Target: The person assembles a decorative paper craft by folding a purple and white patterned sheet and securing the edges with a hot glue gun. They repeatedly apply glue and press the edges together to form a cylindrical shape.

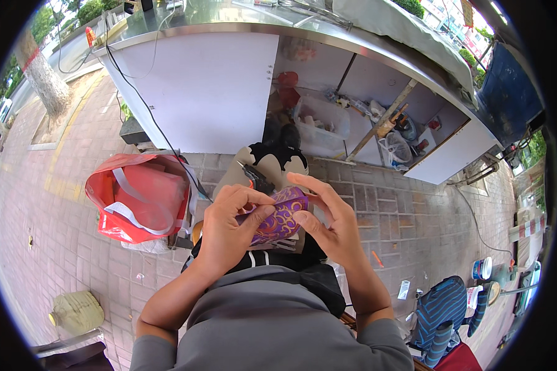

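Above my lap, my left hand (234, 225) pinches the left side of a purple cloth with gold swirls (282, 219) between thumb and fingertips. My right hand (327, 218) is at the cloth's right edge, its thumb touching or very near it and the index finger raised; whether it grips the cloth is unclear. A dark tool with a pointed metal tip (256, 178) lies on my leg just beyond the cloth. Under the cloth, on my lap, are some thin light-coloured pieces, partly hidden by my hands.
Ahead stands a metal-topped counter (204, 28), its open shelf holding a clear plastic bin (322, 121). A red bag (144, 199) sits at left, a black cable hanging beside it. A yellowish jug (77, 313) is at lower left, a striped cloth item (441, 310) at lower right.
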### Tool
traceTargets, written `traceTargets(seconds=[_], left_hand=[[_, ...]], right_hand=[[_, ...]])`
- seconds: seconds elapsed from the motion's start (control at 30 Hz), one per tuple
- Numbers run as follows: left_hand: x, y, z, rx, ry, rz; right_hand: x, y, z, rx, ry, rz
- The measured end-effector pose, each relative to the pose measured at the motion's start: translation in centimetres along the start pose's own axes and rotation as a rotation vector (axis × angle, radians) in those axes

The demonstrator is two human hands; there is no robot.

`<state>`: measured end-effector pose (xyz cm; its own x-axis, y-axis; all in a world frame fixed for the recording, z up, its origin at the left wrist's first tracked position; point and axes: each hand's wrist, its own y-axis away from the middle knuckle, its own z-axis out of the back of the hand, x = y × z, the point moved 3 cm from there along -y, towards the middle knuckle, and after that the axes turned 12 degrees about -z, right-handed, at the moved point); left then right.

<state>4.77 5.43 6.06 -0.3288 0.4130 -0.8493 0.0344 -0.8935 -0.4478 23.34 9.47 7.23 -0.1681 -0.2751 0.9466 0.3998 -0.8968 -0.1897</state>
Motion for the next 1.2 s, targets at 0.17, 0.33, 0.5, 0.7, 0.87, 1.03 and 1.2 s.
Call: traceTargets(seconds=[0.17, 0.33, 0.5, 0.7, 0.87, 1.03, 1.2], left_hand=[[0.6, 0.3, 0.5, -0.031, 0.096, 0.031], [0.5, 0.6, 1.0, -0.057, 0.212, 0.097], [-0.1, 0.7, 2.4, 0.014, 0.183, 0.039], [0.7, 1.4, 1.3, 0.030, 0.258, 0.042], [1.1, 2.2, 0.9, 0.025, 0.253, 0.041], [1.1, 2.1, 0.8, 0.019, 0.255, 0.050], [1.1, 1.9, 0.7, 0.032, 0.256, 0.036]], right_hand=[[-0.7, 0.0, -0.4, 0.131, -0.176, -0.076], [-0.7, -1.1, -0.5, 0.199, -0.157, 0.042], [0.1, -1.0, -0.8, 0.229, -0.264, 0.069], [-0.5, -0.7, -1.0, 0.303, -0.413, -0.020], [-1.3, -0.2, -1.0, 0.302, -0.378, -0.057], [-1.4, 0.0, -1.1, 0.274, -0.396, -0.072], [-1.4, 0.1, -0.9, 0.266, -0.380, -0.085]])
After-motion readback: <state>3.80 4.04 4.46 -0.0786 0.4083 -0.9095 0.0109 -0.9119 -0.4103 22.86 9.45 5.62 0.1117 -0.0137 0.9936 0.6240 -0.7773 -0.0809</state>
